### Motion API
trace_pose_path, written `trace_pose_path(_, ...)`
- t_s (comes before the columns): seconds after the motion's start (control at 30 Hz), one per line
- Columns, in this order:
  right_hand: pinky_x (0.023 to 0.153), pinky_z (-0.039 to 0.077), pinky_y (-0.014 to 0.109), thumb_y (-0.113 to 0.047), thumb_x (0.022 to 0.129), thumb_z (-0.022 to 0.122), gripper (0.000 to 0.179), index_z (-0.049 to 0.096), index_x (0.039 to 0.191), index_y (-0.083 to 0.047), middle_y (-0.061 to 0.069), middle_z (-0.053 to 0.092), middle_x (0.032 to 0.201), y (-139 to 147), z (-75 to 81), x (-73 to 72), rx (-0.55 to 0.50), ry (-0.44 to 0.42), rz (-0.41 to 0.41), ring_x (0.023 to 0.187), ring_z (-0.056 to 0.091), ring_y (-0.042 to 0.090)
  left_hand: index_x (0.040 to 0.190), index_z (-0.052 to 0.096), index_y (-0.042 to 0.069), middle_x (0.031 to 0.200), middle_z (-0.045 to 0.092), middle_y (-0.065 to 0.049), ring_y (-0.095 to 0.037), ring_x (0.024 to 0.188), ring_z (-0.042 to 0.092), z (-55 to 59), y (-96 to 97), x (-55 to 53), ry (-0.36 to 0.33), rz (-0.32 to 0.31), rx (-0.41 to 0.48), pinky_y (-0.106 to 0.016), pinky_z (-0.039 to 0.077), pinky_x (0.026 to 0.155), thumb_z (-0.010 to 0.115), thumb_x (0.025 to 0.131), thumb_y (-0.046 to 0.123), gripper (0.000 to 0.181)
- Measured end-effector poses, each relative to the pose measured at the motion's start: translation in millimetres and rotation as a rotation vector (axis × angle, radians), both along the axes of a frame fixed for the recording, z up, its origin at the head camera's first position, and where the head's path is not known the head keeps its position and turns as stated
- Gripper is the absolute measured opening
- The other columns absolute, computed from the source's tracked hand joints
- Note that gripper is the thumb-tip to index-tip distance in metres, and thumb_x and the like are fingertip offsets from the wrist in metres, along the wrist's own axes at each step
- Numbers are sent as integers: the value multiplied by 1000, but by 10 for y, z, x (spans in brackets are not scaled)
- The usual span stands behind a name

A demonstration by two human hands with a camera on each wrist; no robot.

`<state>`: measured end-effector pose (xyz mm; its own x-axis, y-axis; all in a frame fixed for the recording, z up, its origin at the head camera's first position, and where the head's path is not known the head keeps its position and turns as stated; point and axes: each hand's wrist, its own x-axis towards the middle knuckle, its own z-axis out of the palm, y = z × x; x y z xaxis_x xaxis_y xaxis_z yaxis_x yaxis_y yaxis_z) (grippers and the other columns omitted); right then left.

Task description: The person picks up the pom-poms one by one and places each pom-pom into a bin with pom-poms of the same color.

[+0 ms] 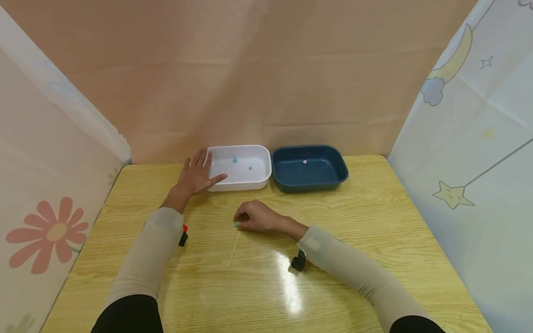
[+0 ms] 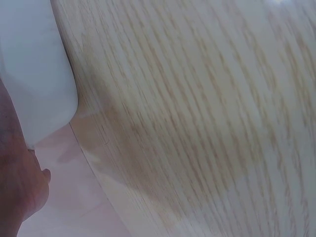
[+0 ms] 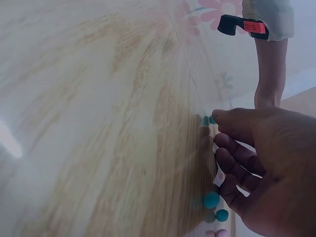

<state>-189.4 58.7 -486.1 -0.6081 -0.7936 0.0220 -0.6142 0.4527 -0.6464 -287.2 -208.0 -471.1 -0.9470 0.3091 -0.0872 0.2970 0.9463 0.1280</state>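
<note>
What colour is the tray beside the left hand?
White; the tray shows best in the head view.

Screened-off nook: table (image 1: 354,208), printed sheets (image 1: 479,129)

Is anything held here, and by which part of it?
Cannot be told: a teal bead is at the thumb tip of the right hand, pinch unclear. The left hand, fingers spread at the white tray, shows no grip.
</note>
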Motion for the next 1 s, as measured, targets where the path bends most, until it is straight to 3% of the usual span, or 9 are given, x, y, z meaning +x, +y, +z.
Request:
trace_pose_path(0.37, 80, 55, 20, -13, 98, 78, 15, 81, 111, -7, 2, 73, 102, -35, -31, -19, 8, 8, -13, 89, 68, 9, 169, -3, 2, 177, -11, -17, -35, 164, -9, 10, 1, -17, 2, -5, -1, -64, 1, 129, 27, 98, 84, 113)
trace_pose_path(1.0, 76, 54, 19, -14, 97, 80, 4, 81, 101, -12, -1, 75, 97, -50, -48, -8, 31, 32, -21, 83, 67, 4, 168, -3, 1, 177, -10, -19, -35, 164, -8, 36, 9, 18, -8, -4, 7, -64, 1, 129, 30, 99, 83, 113)
